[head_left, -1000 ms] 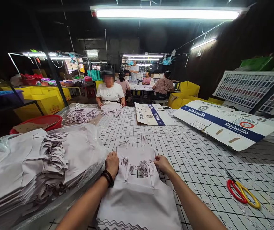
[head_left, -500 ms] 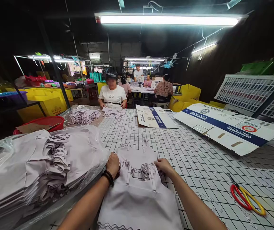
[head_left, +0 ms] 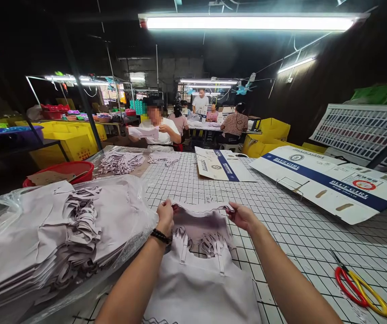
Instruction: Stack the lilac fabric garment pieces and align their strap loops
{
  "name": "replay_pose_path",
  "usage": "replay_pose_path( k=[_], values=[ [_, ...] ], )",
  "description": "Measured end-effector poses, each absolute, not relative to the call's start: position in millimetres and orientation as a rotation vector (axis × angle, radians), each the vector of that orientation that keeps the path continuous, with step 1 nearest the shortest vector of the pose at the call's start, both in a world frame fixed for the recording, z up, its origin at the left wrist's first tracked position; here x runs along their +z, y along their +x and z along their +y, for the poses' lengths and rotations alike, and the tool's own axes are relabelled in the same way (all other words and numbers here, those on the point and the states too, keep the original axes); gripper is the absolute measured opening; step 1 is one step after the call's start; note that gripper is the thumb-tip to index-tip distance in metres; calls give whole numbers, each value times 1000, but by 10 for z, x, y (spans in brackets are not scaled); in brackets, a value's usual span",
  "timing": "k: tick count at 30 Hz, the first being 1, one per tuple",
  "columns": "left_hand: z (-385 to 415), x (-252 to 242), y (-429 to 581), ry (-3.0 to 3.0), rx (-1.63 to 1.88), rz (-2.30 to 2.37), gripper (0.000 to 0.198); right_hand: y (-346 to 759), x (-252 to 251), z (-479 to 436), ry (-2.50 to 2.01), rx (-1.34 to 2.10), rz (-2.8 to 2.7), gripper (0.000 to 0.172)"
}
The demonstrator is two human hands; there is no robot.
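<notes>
Both hands [head_left: 202, 216] have lifted the bag [head_left: 200, 222], its handles seemingly hidden.

Fabric stack [head_left: 196, 288] cut off by bottom edge. Bagged pile [head_left: 44, 234] cropped at left edge. Scissors [head_left: 358, 283] partly clipped near right corner. Carton print [head_left: 318, 180] mostly too small to read. Distant tabletop items [head_left: 78, 116] indistinct.

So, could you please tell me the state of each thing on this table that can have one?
Left hand: pinching the top bag's left corner.
Right hand: pinching its right corner.
Top bag: top edge lifted off the stack.
Bag stack: lying flat, handles up.
Wrapped bag pile: plastic open at the side.
Scissors: lying closed.
Cardboard boxes: flattened.
</notes>
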State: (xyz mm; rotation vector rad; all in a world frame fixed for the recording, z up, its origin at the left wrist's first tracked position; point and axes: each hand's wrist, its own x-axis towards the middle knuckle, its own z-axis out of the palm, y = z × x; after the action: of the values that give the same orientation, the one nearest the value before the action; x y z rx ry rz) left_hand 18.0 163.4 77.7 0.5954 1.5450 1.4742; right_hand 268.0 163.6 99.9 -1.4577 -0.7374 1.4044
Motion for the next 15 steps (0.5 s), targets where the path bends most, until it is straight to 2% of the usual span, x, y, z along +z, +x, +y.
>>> replay_pose_path(
  k=[5, 8, 12, 15],
  values=[
    [1216, 1089, 240, 498, 1641, 1135, 14, 2819, 1467, 1254, -1282, 1473, -662, 7],
    [746, 1130, 196, 559, 1556, 1073, 23, 2897, 1530, 801, -1313, 1487, -741, 5],
    [47, 897, -33, 645, 1429, 1223, 43, 2940, 1247, 88, -1406, 1565, -754, 16],
    [-339, 583, -247, 613, 1350, 1402, 48, 2900, 881, -354, -1521, 1642, -754, 23]
  ],
)
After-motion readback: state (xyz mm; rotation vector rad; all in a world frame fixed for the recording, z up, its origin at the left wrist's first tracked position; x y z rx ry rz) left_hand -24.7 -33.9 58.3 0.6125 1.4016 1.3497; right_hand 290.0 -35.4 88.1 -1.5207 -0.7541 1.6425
